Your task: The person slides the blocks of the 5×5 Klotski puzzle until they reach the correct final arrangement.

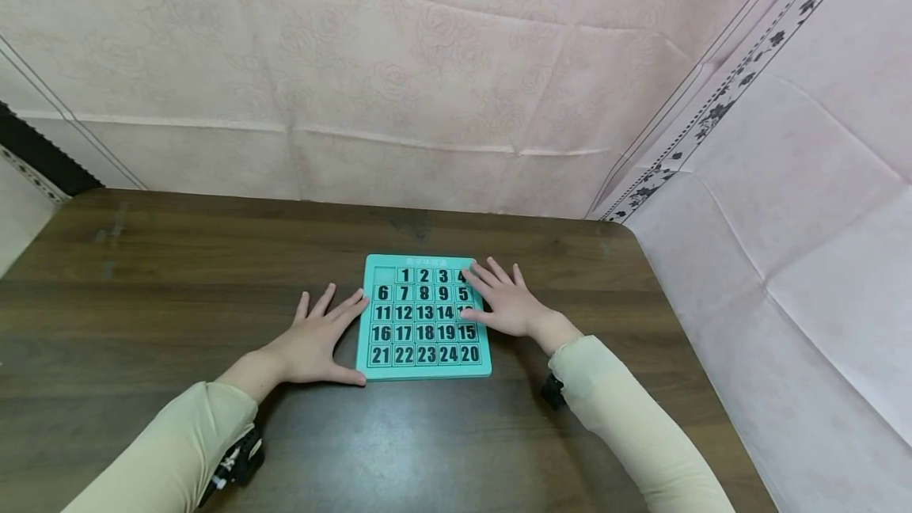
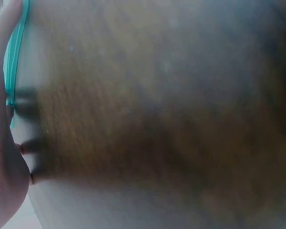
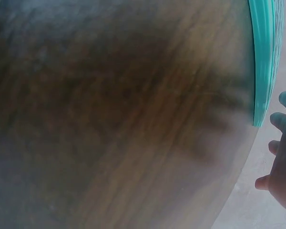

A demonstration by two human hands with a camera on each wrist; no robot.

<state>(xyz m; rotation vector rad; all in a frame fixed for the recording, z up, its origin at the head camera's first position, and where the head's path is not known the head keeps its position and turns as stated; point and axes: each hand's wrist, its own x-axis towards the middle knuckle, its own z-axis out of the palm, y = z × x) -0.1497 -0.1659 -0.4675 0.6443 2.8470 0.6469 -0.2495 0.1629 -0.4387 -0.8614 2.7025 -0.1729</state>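
Observation:
A turquoise sliding number puzzle lies flat on the wooden table, with black numbers on its tiles. The gap in its grid is at the top left corner, beside tile 1. My left hand is spread along the puzzle's left side, index fingertip at the edge and thumb at the lower left corner. From the right, my right hand reaches over the puzzle's edge with fingers extended. Its fingertips overlap tile 4, and its thumb covers part of the tile right of 14. In the right wrist view, the puzzle's side stands close to the fingers.
The brown wooden table extends around the puzzle. A pale patterned cloth hangs behind it, and another white cloth with a dark floral border hangs at the right. A black device sits at the left wrist.

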